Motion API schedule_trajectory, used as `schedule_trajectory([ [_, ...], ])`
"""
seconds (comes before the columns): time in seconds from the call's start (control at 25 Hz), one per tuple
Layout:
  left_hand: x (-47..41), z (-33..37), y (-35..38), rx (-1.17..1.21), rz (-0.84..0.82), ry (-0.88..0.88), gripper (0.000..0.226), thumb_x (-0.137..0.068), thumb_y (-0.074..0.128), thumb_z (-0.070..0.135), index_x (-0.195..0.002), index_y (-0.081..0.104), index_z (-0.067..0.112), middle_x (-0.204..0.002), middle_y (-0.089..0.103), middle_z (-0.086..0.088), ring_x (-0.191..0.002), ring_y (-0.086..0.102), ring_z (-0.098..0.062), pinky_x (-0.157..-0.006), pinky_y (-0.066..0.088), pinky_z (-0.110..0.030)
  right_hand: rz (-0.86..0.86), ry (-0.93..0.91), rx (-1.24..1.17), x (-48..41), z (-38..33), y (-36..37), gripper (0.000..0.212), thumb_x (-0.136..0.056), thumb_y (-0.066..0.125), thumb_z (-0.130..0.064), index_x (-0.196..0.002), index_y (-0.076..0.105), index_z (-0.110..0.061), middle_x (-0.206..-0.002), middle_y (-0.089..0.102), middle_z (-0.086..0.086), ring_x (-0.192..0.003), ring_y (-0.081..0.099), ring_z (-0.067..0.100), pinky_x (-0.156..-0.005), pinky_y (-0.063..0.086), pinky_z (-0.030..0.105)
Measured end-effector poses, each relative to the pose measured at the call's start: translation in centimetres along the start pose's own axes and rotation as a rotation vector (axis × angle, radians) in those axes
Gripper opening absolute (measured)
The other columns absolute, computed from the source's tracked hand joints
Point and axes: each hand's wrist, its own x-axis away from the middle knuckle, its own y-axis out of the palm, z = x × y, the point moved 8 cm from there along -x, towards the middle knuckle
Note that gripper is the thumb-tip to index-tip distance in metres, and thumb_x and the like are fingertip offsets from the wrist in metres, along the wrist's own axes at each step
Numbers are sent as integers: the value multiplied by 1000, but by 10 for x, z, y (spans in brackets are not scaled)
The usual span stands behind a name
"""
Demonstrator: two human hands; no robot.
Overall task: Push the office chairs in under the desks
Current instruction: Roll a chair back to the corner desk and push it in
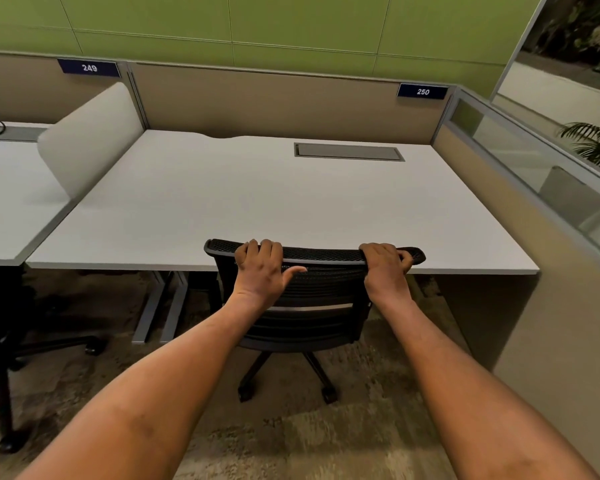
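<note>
Two hands (262,268) (385,268) on chair (321,289), desk (257,202) ahead

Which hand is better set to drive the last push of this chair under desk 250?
Right, probably. The right hand is wrapped over the top rail of the chair, fingers curled shut. The left hand hooks over with its thumb splayed loose. Both sit level, so use both, right leading.
</note>
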Motion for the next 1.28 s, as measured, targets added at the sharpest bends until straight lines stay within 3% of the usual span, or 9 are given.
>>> schedule_trajectory([
  [0.2, 2, 1, -1, -6, -27, -20, 62, -86, 25, 69, -84, 50, 13, -81, 56, -6, -75, 50, -27, -73, 34, -38, -40, 19, 32, 0, 0, 3, 44, -83, 43, 8, -115, 58, -18, -117, 61, 0, -116, 44, 22, -93, 20, 39],
  [0.36, 13, 0, -4, 24, -184, -92, 64, -87, 22, 70, -102, 47, 13, -106, 51, -10, -101, 44, -30, -97, 30, -45, -163, 48, 145, 11, -8, -2, 57, -82, 50, 3, -136, 39, -12, -140, 43, 8, -131, 33, 25, -106, 19, 43],
  [0.4, 10, -3, 2, 44, -245, -123, 67, -87, 22, 71, -113, 43, 12, -120, 45, -14, -116, 38, -33, -107, 23, -47, -200, 63, 176, 11, -11, 1, 64, -85, 53, -3, -143, 29, -10, -148, 33, 11, -138, 25, 28, -112, 14, 47],
  [0.48, 25, -5, -2, 112, -295, -196, 79, -88, 21, 71, -139, 23, 11, -148, 17, -19, -141, 8, -36, -117, -3, -49, -242, 74, 243, 32, -21, 1, 78, -92, 56, -25, -152, 9, -8, -160, 9, 15, -147, 5, 31, -116, 1, 54],
  [0.56, 48, -4, -13, 171, -278, -223, 86, -90, 21, 68, -149, 4, 9, -157, -5, -17, -145, -15, -30, -115, -17, -43, -220, 79, 229, 58, -35, 3, 87, -95, 52, -40, -152, -4, -5, -161, -5, 15, -148, -8, 31, -117, -6, 54],
  [0.68, 87, 0, -36, 196, -194, -227, 84, -91, 26, 65, -149, 11, 7, -157, 9, -17, -146, -5, -28, -118, -10, -41, -181, 35, 175, 97, -52, 5, 87, -97, 47, -42, -151, -10, -6, -161, -12, 12, -148, -14, 28, -118, -9, 51],
  [0.92, 178, -17, -55, 173, -241, -294, 87, -87, 17, 67, -147, 21, 4, -154, 25, -17, -145, 10, -31, -120, 2, -43, -254, -31, 136, 159, -94, 19, 78, -98, 43, -45, -153, 5, -5, -162, 5, 11, -149, -2, 28, -118, -1, 55],
  [1.28, 310, -124, -89, 212, -271, -436, 101, -81, 2, 76, -145, 27, 2, -150, 32, -20, -144, 18, -33, -118, 9, -42, -327, -159, 45, 238, -235, 50, 73, -99, 35, -48, -153, 10, -7, -162, 9, 9, -149, 0, 26, -117, -2, 55],
])
